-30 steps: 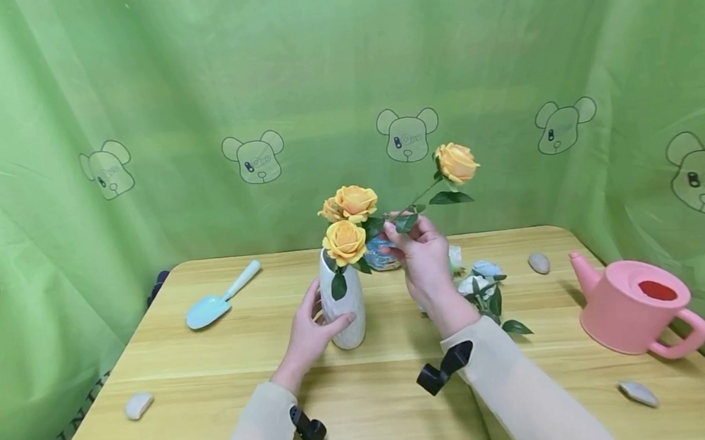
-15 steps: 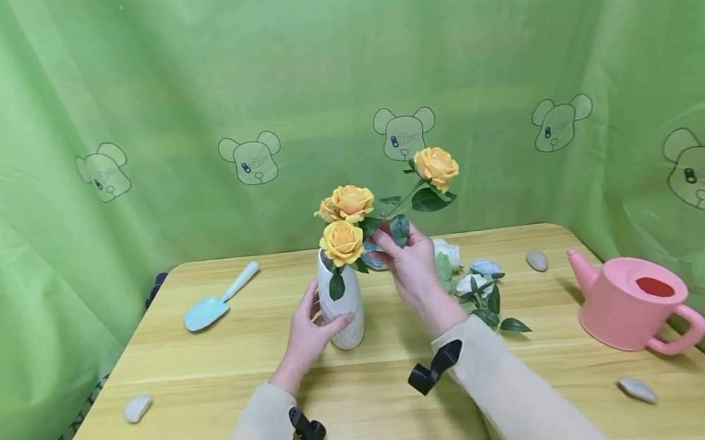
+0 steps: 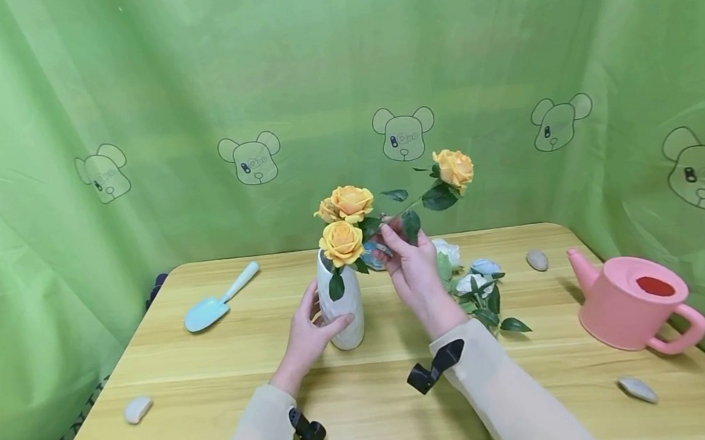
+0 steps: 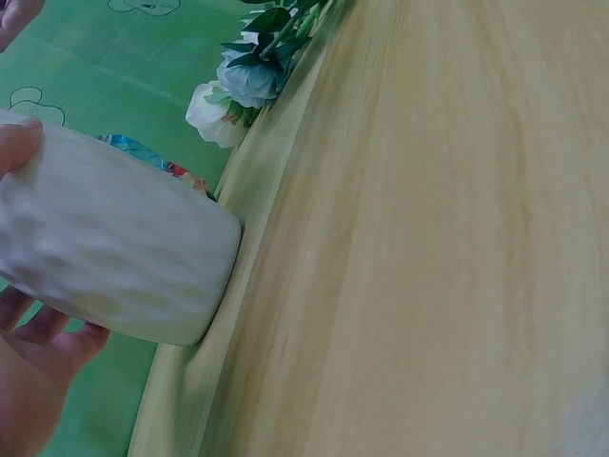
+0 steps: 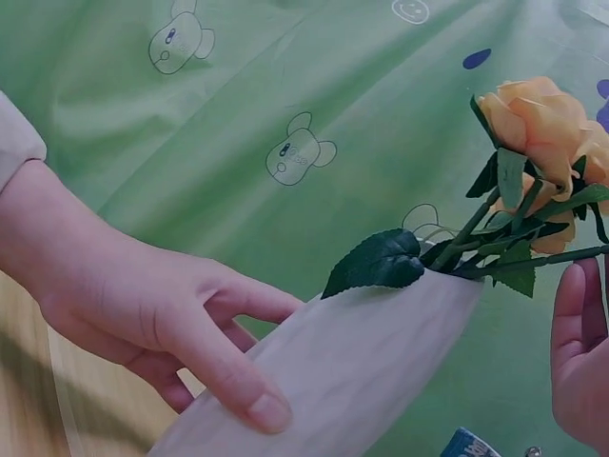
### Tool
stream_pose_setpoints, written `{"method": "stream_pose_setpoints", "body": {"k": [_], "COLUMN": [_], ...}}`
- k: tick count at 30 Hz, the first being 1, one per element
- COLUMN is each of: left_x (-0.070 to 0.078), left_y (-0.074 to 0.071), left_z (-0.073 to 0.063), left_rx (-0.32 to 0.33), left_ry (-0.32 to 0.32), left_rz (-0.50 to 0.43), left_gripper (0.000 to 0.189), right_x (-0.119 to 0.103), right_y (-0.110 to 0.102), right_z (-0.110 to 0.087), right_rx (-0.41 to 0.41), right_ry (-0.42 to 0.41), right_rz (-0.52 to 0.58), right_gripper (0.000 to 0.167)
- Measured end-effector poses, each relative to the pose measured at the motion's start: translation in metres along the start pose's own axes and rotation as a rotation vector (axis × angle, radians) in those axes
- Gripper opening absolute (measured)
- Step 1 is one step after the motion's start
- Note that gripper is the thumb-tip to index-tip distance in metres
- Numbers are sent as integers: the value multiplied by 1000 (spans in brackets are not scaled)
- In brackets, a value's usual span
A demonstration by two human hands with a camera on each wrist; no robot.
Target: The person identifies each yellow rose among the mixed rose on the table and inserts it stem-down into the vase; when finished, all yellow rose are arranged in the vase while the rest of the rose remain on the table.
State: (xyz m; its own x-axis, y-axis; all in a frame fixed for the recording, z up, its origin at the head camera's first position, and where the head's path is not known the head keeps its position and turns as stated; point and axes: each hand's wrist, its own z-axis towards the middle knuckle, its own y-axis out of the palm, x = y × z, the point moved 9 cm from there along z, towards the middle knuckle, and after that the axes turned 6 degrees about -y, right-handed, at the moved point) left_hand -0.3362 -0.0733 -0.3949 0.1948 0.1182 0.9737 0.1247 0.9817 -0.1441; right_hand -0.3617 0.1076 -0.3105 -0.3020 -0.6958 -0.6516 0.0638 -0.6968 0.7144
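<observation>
My left hand (image 3: 310, 329) grips the white textured vase (image 3: 347, 314) round its lower body, thumb in front. The vase stands upright on the table. Yellow roses (image 3: 342, 242) with green leaves fill its mouth and lean over the rim. To the right of the vase, my right hand (image 3: 418, 274) pinches the stem of another yellow rose (image 3: 454, 170), whose bloom leans out to the upper right. In the right wrist view this stem (image 5: 561, 257) runs from the fingertips into the vase mouth (image 5: 457, 274). The stem's lower end is hidden inside the vase.
White and pale blue flowers (image 3: 476, 284) lie right of my right hand. A blue packet (image 3: 373, 255) sits behind the vase. A pink watering can (image 3: 628, 303) stands at right, a light blue trowel (image 3: 208, 312) at left. Stones (image 3: 138, 408) lie about the wooden table.
My right hand has come slightly left towards the vase with the rose. The bloom swung left, then back right. My left hand has kept its hold on the vase.
</observation>
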Motion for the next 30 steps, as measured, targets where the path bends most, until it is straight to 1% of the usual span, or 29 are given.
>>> {"method": "stream_pose_setpoints", "body": {"k": [4, 8, 12, 16, 24, 30], "left_x": [0, 0, -1, -2, -1, 0], "left_y": [0, 0, 0, 1, 0, 2], "left_z": [0, 0, 0, 0, -1, -1], "left_rx": [2, 3, 3, 0, -2, -3], "left_ry": [-1, 3, 3, -1, -5, 0], "left_rz": [6, 5, -4, -12, -17, -17], "left_gripper": [82, 82, 81, 81, 79, 79], "right_x": [0, 3, 11, 16, 20, 17], "right_y": [-1, 0, 1, 2, 1, 5], "right_z": [1, 1, 3, 4, 2, 1], "right_rx": [-6, 1, 21, 49, 101, 130], "right_ry": [5, 30, 64, 83, 105, 81], "right_rz": [30, 75, 136, 169, 160, 86], "right_gripper": [8, 8, 9, 8, 6, 10]}}
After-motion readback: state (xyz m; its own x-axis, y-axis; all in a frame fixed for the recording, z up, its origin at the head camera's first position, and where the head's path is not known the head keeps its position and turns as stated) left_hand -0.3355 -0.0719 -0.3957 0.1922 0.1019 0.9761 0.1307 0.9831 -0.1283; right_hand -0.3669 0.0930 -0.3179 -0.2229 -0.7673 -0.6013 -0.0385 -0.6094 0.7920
